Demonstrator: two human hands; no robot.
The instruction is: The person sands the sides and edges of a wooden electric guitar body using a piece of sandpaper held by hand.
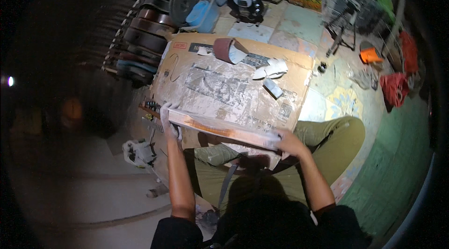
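Note:
A long wooden piece (220, 127), dusted pale with an orange patch along it, lies across my lap at the cardboard's near side; dark fittings like tuning pegs show at its left end. My left hand (169, 120), whitened with dust, grips it near that end. My right hand (289, 142) is closed at the right end, slightly blurred. On the dusty cardboard (163, 85) beyond are a curved reddish sanding sheet (222, 50), crumpled white scraps (271, 69) and a small grey block (272, 87).
Stacked dark cases or instrument bodies (145, 34) stand back left beside a blue tub (206, 20). A black guitar (250, 8) is at the back, a black stand (341, 34) to the right, with an orange object (369, 55) and a red bag (393, 90).

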